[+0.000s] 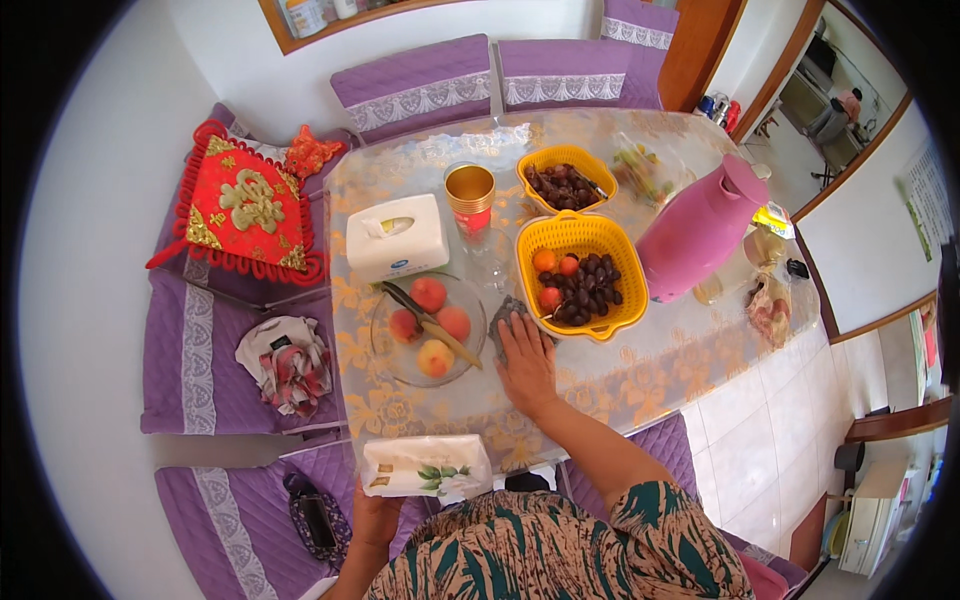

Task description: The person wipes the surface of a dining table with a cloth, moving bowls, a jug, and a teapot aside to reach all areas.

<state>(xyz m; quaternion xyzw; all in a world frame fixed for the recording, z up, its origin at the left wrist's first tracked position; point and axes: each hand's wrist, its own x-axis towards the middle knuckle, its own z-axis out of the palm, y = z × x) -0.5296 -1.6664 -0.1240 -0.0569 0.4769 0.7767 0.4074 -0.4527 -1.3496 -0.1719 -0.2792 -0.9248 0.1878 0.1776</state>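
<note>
On the worktop: the right hand (pixel 526 362) lies flat, fingers together, pressing a small grey cloth (pixel 503 322) onto the patterned worktop (pixel 640 365).
Cloth position: between the glass plate (pixel 398 362) of peaches and the near yellow basket (pixel 627 318) of fruit, just beside both.
Left hand: the left hand (pixel 374 515) is closed on a soft tissue pack (pixel 425 466), held at the worktop's near edge.
Wiping well: I judge steady flat pressure best, with short strokes kept in the gap so neither dish is nudged.
Hazard: a knife (pixel 432 324) lies across the plate, its tip near the cloth; strokes should stay apart from it.
Farther back: a tissue box (pixel 398 238), a stack of cups (pixel 470 195), a second yellow basket (pixel 547 160) and a pink jug (pixel 700 228) stand beyond the wiped patch.
</note>
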